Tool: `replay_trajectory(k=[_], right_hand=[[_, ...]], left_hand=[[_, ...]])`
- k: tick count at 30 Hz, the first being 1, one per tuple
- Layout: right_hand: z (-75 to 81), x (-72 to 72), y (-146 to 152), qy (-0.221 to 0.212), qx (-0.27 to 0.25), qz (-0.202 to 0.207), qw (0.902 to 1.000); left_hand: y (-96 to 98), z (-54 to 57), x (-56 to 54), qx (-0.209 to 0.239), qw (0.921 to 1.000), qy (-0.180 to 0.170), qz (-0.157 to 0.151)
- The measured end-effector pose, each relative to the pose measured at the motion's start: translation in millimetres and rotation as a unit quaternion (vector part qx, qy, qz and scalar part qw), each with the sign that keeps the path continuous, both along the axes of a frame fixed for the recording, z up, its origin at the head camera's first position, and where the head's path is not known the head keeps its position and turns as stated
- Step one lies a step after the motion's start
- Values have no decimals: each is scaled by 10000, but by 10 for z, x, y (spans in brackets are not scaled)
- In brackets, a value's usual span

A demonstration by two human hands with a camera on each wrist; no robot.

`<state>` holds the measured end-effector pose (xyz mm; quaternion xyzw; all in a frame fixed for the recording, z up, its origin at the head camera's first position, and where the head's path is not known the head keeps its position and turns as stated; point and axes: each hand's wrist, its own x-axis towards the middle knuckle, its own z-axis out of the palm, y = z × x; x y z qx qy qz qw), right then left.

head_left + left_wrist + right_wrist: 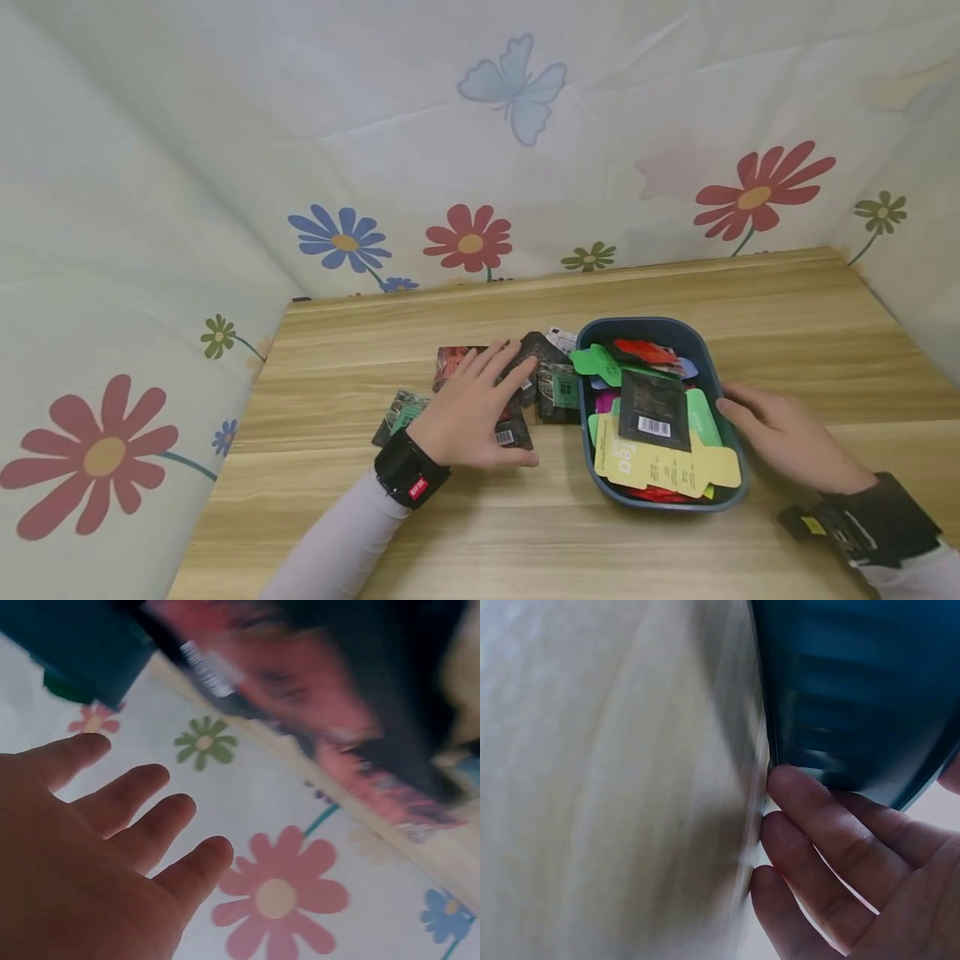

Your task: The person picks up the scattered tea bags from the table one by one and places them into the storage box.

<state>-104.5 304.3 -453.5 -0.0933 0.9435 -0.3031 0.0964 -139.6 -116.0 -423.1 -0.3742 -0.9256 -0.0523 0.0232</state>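
Observation:
My left hand (pixel 468 408), fingers spread, is over a loose group of flat sachets on the wooden table, with nothing in its grasp. Around it lie a red-and-black sachet (pixel 450 362), a green-and-black sachet (pixel 397 414) and a dark sachet (pixel 558 392) near the bin. In the left wrist view, red-and-black sachets (pixel 300 682) show blurred beyond the fingers. My right hand (pixel 795 437) rests against the outer right side of a dark blue plastic bin (pixel 587 454). Its fingertips (pixel 791 784) touch the lower wall near the table, the thumb close to the rim.
The bin is heaped with packets: a black sachet (pixel 654 408) on top, a yellow tea packet (pixel 663 467), green pieces (pixel 596 364) and a red packet (pixel 645 352). A white packet (pixel 561 340) lies behind its left edge. Flower-printed cloth (pixel 405 150) hangs behind the table (pixel 525 542).

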Motion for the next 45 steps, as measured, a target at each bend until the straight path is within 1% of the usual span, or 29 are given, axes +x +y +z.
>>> replay_trajectory(k=[3, 6, 9, 12, 15, 18, 21, 26, 29, 32, 34, 38, 41, 45], right_hand=[[4, 0, 4, 17, 25, -11, 10000], [-1, -1, 7, 3, 100, -40, 9999], [-15, 0, 5, -14, 136, -65, 9999], [-25, 1, 3, 6, 140, -72, 9999], [-18, 3, -2, 20, 150, -65, 9999], [-7, 2, -5, 0, 129, -59, 9999], [-7, -1, -7, -15, 103, -62, 9999], [-14, -1, -9, 29, 81, -65, 9999], [-3, 3, -14, 36, 82, -68, 9999], [1, 8, -16, 63, 83, -71, 9999], [-2, 9, -14, 87, 94, -76, 9999], [-13, 6, -9, 119, 101, -70, 9999], [-11, 8, -10, 134, 80, -64, 9999], [-11, 7, -8, 162, 85, -57, 9998]], left_hand=[[-86, -108, 28, -148, 9999, -38, 31], [-147, -195, 49, -110, 9997, -163, 119], [-199, -248, 59, -17, 9992, -282, 294], [-251, -288, 53, -33, 9983, -277, 510], [-297, -317, 36, -92, 9973, -238, 693], [-326, -328, 14, -110, 9964, -245, 801], [-343, -335, -8, -127, 9963, -215, 825], [-361, -363, -42, -120, 9971, 25, 749], [-364, -371, -49, -137, 9970, 87, 751], [-344, -346, -55, -132, 9970, 132, 745], [-307, -295, -58, -96, 9972, 159, 722], [-182, -142, -59, 167, 9979, 324, 534], [-53, -20, -65, 317, 9976, 524, 311], [145, 117, -83, 471, 9965, 686, 29]])
